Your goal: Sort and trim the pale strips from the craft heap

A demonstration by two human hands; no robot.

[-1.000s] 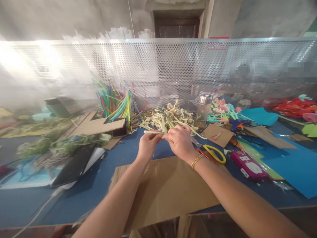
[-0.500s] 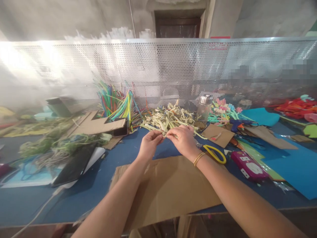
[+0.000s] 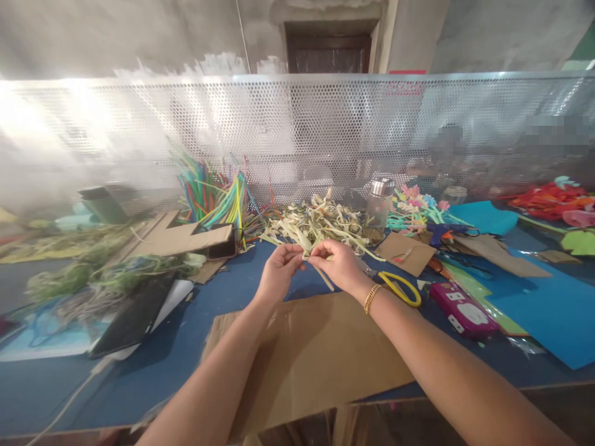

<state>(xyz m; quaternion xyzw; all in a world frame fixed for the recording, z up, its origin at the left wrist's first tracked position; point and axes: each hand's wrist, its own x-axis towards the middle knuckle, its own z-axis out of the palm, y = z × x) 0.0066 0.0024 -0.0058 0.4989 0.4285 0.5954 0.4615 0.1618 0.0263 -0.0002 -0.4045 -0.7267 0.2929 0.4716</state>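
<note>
Both hands meet over the middle of the table, fingertips almost touching. My left hand (image 3: 279,272) is closed in a pinch on a pale green leaf-like strip (image 3: 326,282). The same strip is pinched by my right hand (image 3: 341,263), with a narrow end sticking out below its fingers. Fingers hide most of the part being held. Just behind them lies a tangled pile of pale, dry-looking strips (image 3: 320,217). A brown cardboard sheet (image 3: 325,359) lies under my forearms. Yellow-handled scissors (image 3: 402,288) rest right of my right wrist, blades partly hidden.
Several colourful stems (image 3: 209,192) stand back left beside cut cardboard (image 3: 186,238). A glass bottle (image 3: 380,204) stands behind the right hand. Farther right are a purple power strip (image 3: 462,310), a glue gun (image 3: 446,234) and blue sheets (image 3: 548,310). A perforated metal screen (image 3: 260,124) borders the back.
A narrow strip end now shows below my right hand's fingers. The fingers have shifted slightly, still close together. The whole view has moved a little.
</note>
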